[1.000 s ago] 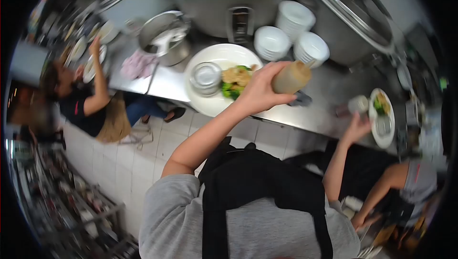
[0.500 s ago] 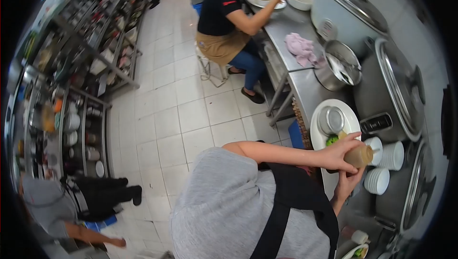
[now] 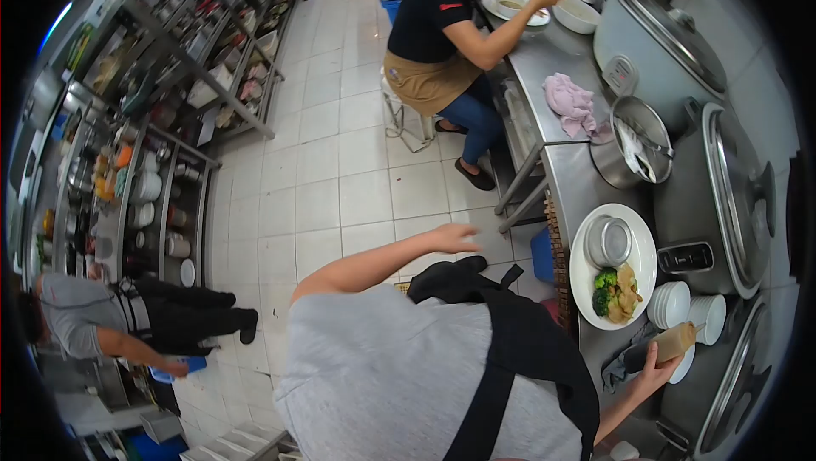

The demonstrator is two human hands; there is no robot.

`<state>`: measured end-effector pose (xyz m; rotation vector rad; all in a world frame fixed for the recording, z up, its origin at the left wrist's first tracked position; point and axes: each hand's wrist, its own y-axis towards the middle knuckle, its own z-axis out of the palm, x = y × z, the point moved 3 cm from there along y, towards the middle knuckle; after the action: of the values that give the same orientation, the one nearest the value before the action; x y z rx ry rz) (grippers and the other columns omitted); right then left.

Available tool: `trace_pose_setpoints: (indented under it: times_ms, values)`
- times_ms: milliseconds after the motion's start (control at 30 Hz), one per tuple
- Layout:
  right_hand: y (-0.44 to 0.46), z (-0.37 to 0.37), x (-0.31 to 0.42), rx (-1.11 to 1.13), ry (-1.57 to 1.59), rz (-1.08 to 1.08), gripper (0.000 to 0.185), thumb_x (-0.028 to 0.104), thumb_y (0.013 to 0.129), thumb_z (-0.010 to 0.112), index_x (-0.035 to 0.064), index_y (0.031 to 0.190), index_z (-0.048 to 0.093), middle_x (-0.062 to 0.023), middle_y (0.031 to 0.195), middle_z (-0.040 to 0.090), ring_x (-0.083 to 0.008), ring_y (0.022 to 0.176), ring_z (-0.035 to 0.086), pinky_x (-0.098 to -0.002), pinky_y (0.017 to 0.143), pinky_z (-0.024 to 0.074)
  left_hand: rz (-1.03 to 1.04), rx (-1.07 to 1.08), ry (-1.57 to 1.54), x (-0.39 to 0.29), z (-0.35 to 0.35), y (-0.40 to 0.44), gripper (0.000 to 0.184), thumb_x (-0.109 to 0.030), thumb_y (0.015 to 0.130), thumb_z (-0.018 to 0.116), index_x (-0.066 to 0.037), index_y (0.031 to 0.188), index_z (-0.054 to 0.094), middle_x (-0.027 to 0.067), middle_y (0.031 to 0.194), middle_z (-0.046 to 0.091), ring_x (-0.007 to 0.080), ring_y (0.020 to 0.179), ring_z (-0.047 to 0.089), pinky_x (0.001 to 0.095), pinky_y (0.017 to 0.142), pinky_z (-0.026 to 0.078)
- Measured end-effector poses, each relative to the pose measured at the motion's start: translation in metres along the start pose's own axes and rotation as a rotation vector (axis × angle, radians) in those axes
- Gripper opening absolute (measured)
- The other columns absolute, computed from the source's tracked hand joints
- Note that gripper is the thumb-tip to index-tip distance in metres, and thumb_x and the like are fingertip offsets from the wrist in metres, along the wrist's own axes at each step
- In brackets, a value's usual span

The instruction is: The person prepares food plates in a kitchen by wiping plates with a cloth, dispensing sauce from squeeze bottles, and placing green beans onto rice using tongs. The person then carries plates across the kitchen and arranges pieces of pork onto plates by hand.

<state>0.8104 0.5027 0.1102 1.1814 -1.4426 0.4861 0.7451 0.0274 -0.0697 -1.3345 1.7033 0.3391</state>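
Observation:
My right hand (image 3: 655, 369) grips a squeeze bottle (image 3: 677, 341) of tan sauce, its nozzle tilted toward the stacked bowls. Away from the counter, over the floor, my left hand (image 3: 455, 238) is slightly blurred, fingers stretched out and holding nothing. A white oval plate (image 3: 586, 304) lies on the counter just beyond the bottle. On it are broccoli (image 3: 605, 289), pale brown slices (image 3: 627, 293) and an upturned metal bowl (image 3: 609, 241). A dark cloth (image 3: 615, 371) lies by my right hand.
White bowls (image 3: 669, 305) stand stacked by the plate. Lidded cookers (image 3: 654, 45) line the wall, near a steel pot (image 3: 614, 164) with utensils and a pink cloth (image 3: 570, 104). A seated person (image 3: 433, 36) eats at the far counter; another person (image 3: 76, 316) stands at left by shelves.
My left hand has let go of the squeeze bottle and swung left, off the counter. My right hand keeps the bottle, now lower and off the plate. The view has shifted.

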Motion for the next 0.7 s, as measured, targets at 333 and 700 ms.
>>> trace_pose_setpoints:
  times_ms: [333, 700]
  values:
    - [-0.017, -0.001, 0.014, -0.033, -0.115, 0.028, 0.065, 0.013, 0.074, 0.068, -0.0007, 0.129, 0.036, -0.0121, 0.123, 0.046, -0.022, 0.114, 0.045, -0.0346, 0.096, 0.0358, -0.716, 0.447, -0.27, 0.212, 0.082, -0.086, 0.043, -0.045, 0.087, 0.048, -0.006, 0.098, 0.063, 0.0032, 0.069, 0.057, 0.0153, 0.069, 0.054, 0.029, 0.061, 0.043]
    - [-0.036, 0.003, 0.051, -0.208, -0.165, -0.003, 0.068, 0.019, 0.071, 0.07, 0.0009, 0.127, 0.035, -0.0174, 0.118, 0.049, -0.0281, 0.11, 0.05, -0.0366, 0.093, 0.0386, -0.191, 0.571, 0.172, 0.114, 0.097, 0.126, 0.039, -0.04, 0.088, 0.049, -0.006, 0.103, 0.061, 0.0049, 0.077, 0.06, 0.0149, 0.075, 0.056, 0.0281, 0.063, 0.043]
